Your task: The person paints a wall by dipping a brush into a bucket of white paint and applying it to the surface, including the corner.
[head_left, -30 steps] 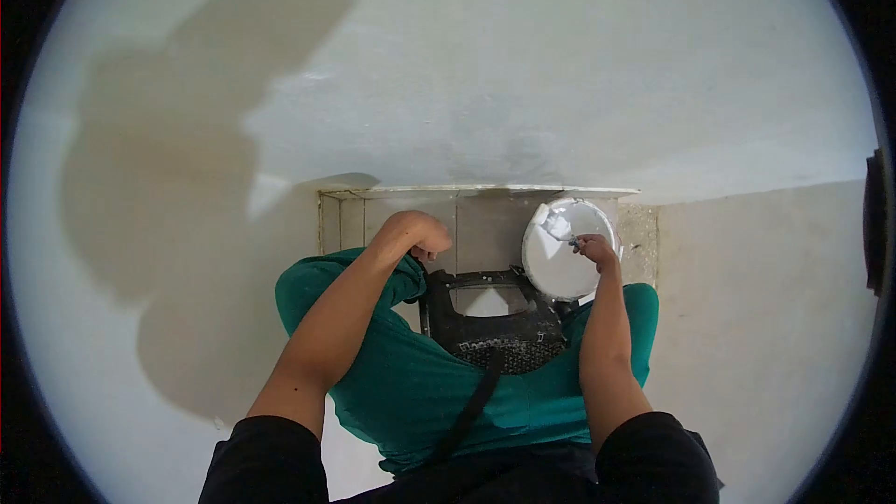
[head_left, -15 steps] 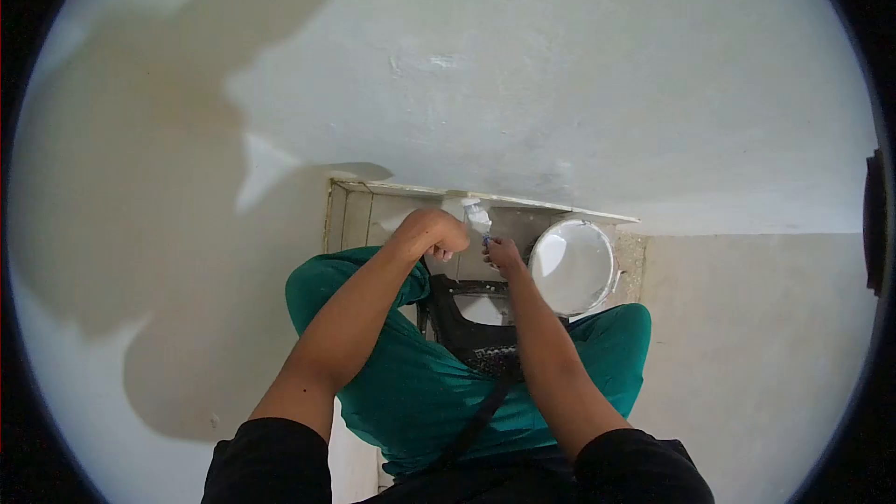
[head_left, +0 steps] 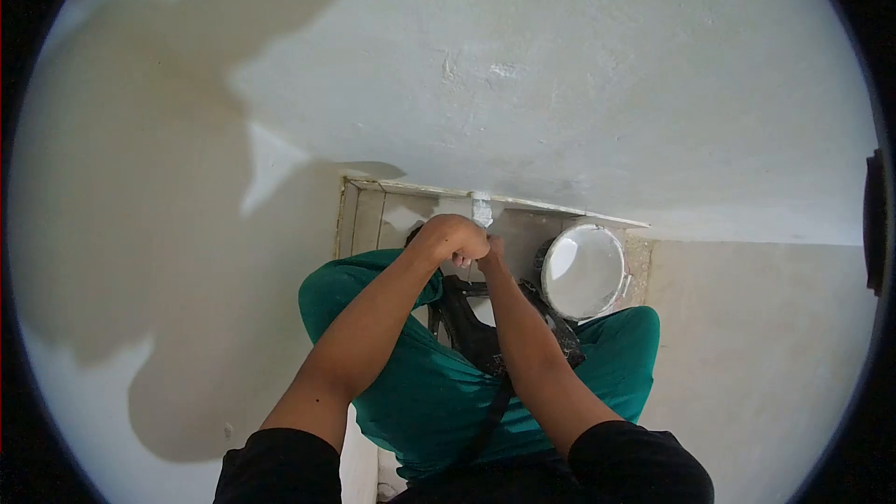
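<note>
My left hand [head_left: 455, 240] is closed in a fist at the upper edge of a black tray [head_left: 460, 315] that rests over my green-clad lap; it seems to grip the tray's rim. Just behind it, my right hand [head_left: 491, 251] is partly hidden and holds a small tool [head_left: 482, 209] whose tip is coated in white paste. The tip touches the foot of the white wall [head_left: 523, 84], where it meets the floor. A white bucket [head_left: 582, 272] of white paste stands on the floor to the right of both hands.
A strip of grey tiled floor [head_left: 373, 215] runs along the wall's base. A rough patch [head_left: 485, 68] marks the wall above the hands. A beige surface [head_left: 747, 336] lies at the right. My shadow covers the wall at the left.
My right hand left the bucket and swung left with the tool, up to my left hand and the wall's base. The view shifted slightly, so the bucket now sits lower right.
</note>
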The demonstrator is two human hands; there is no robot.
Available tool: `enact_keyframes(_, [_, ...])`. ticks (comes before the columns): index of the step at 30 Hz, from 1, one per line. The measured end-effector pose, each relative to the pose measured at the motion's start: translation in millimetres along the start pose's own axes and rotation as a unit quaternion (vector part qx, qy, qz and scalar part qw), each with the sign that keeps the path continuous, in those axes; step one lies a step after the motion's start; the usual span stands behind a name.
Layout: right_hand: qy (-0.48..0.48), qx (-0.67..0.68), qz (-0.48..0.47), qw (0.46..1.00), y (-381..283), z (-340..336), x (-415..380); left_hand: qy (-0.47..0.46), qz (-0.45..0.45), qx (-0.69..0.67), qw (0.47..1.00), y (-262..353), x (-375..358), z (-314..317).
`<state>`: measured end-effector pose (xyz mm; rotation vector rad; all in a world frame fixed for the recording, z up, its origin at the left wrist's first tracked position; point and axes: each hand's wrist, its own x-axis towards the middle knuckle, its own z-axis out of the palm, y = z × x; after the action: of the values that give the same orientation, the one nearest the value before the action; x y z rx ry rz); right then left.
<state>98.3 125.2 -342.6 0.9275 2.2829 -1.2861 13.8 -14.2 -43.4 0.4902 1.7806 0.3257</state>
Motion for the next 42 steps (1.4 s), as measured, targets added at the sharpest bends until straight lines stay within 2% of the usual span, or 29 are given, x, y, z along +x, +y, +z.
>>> enact_keyframes(1, [0.007,0.044,0.093,0.995,-11.3,0.0,-8.0,0.0,0.003,-0.002,1.0,-1.0,1.7,0.7])
enact_keyframes(2, [-0.022,-0.064,-0.006,0.998,-9.5,-0.1,-6.6,0.0,0.007,-0.004,1.0,-2.3,3.2,1.0])
enact_keyframes(3, [-0.051,-0.17,-0.106,0.978,20.0,8.4,15.4,-0.001,0.0,0.001,1.0,-4.4,7.8,2.0])
enact_keyframes(4, [-0.078,-0.272,-0.204,0.937,36.6,14.2,27.8,-0.001,-0.005,0.007,1.0,-8.0,14.1,3.3])
enact_keyframes(5, [-0.057,-0.106,-0.108,0.987,33.1,15.5,25.2,-0.002,-0.011,0.013,1.0,-10.2,17.5,4.1])
enact_keyframes(6, [-0.032,0.063,-0.006,0.997,22.2,14.2,17.3,0.004,-0.014,0.0,1.0,-8.8,12.1,2.8])
enact_keyframes(7, [-0.003,0.231,0.093,0.968,7.3,6.9,8.8,0.011,-0.015,-0.011,1.0,-3.2,1.2,-0.9])
enact_keyframes(10, [0.011,0.098,0.08,0.992,-67.5,-36.3,-45.6,0.03,-0.032,-0.035,0.998,-7.7,-13.3,-13.7])
enact_keyframes(13, [0.055,0.118,0.006,0.992,-60.1,-40.6,-53.2,0.041,-0.079,-0.055,0.995,-31.7,-10.9,-26.4])
enact_keyframes(16, [0.061,0.196,-0.006,0.979,-67.3,-55.2,-74.1,0.039,-0.113,-0.054,0.991,-44.2,-8.2,-32.5])
enact_keyframes(20, [0.045,0.169,0.055,0.983,-77.8,-77.8,-110.0,0.039,-0.132,-0.069,0.988,-44.8,-8.6,-31.7])
enact_keyframes(25, [0.026,0.164,0.174,0.971,-32.5,-54.9,-75.9,0.033,-0.118,-0.059,0.991,-47.8,-3.9,-31.3])
enact_keyframes(28, [0.024,0.098,0.142,0.985,-24.3,-41.5,-58.9,0.036,-0.118,-0.065,0.99,-39.8,-13.5,-30.8])
enact_keyframes(31, [0.006,0.128,0.136,0.982,-33.6,-33.3,-46.7,0.026,-0.118,-0.069,0.99,-40.8,-8.8,-30.7])
enact_keyframes(35, [-0.045,0.249,0.108,0.961,-55.7,-33.0,-43.7,0.033,-0.11,-0.064,0.991,-43.9,-1.3,-31.9])
enact_keyframes(38, [-0.02,0.254,0.127,0.959,-84.3,-42.4,-57.0,0.035,-0.099,-0.054,0.993,-40.2,-7.1,-35.0])
enact_keyframes(42, [0.014,0.242,0.083,0.967,-91.9,-53.8,-77.1,0.036,-0.106,-0.069,0.991,-38.8,-6.8,-34.1])
